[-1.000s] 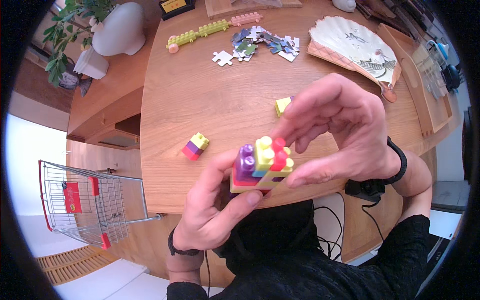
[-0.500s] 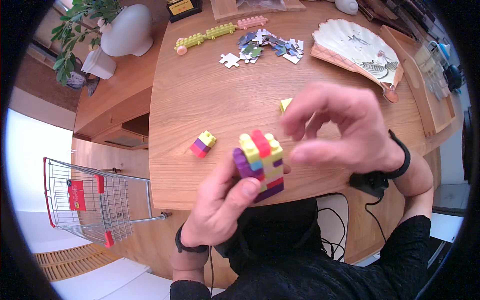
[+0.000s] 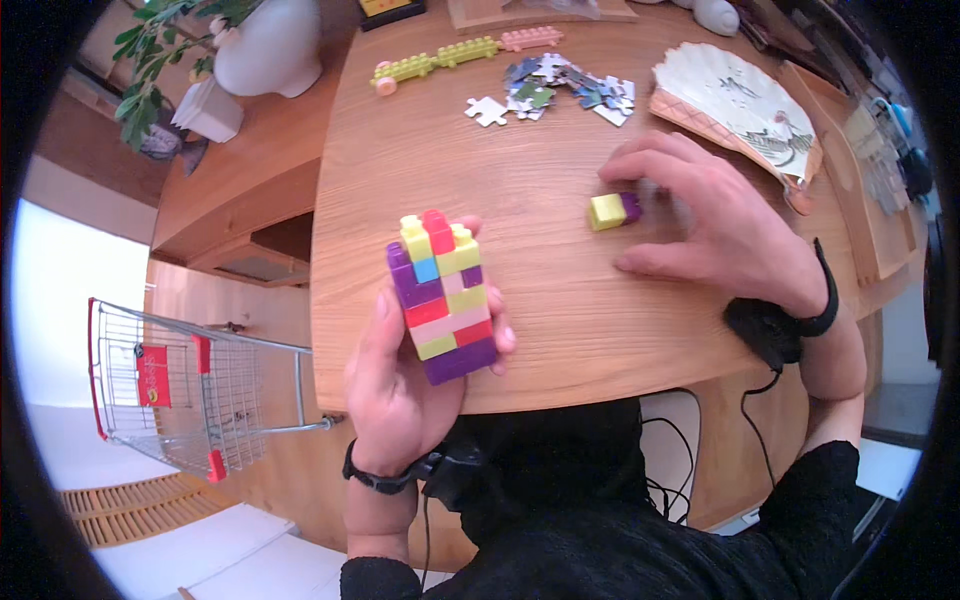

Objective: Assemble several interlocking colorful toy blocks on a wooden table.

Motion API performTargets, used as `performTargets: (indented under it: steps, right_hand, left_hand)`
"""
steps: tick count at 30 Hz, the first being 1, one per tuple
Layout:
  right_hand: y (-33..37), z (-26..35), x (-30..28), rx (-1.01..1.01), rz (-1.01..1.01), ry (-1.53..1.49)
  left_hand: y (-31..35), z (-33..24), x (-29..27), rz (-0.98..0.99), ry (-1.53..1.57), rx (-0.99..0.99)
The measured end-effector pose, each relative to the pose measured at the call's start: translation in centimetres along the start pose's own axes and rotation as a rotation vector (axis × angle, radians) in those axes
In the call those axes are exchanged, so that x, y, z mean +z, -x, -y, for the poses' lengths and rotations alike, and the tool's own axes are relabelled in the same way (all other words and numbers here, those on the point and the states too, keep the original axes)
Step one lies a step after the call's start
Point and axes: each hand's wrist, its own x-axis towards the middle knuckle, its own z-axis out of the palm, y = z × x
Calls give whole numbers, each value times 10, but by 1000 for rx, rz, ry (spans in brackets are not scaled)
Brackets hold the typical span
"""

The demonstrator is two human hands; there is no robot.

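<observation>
In my left hand (image 3: pixel 400 360) is an upright stack of toy building blocks (image 3: pixel 447 305), its rows purple, yellow, pink, red and blue, with yellow and red studs on top. The fingers wrap behind it and the thumb lies along its left side. To the right, a small piece of joined yellow and purple blocks (image 3: pixel 608 212) lies on the wooden table (image 3: pixel 540 330). My right hand (image 3: pixel 715 220) curves around that piece with thumb and fingers spread apart, holding nothing. Whether any fingertip touches the piece's purple end, I cannot tell.
Jigsaw pieces (image 3: pixel 570 85) lie in a pile farther back, beside a row of yellow and pink blocks (image 3: pixel 465 52). A fan-shaped dish (image 3: pixel 735 105) and a wooden tray (image 3: pixel 850 190) are at the right. A wire shopping cart (image 3: pixel 200 390) stands left of the table.
My left hand has tilted the stack, showing its broad face, and moved left. My right hand has moved away from the stack to the yellow and purple piece. The small block piece at left is now hidden.
</observation>
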Motion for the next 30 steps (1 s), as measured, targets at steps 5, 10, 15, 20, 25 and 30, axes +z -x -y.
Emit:
performTargets:
  steps: [5, 10, 15, 20, 25, 30]
  right_hand:
    - [-4, -4, -3, -23, 73, 28]
    - [-2, 1, -2, -42, 28, -7]
    - [-2, 9, 0, 68, -2, -142]
    - [-2, 13, 1, 36, -8, -206]
    - [1, 23, -3, 39, 84, -379]
    - [6, 33, -1, 89, 116, -519]
  left_hand:
    - [1, 0, -3, -26, -269, 105]
    - [-2, 1, -6, 13, -67, 60]
    - [-1, -1, -10, -15, 8, 30]
    - [0, -2, -5, -28, 31, 31]
    - [0, -3, -3, -11, -123, 39]
    - [-1, 1, 2, -31, -380, 37]
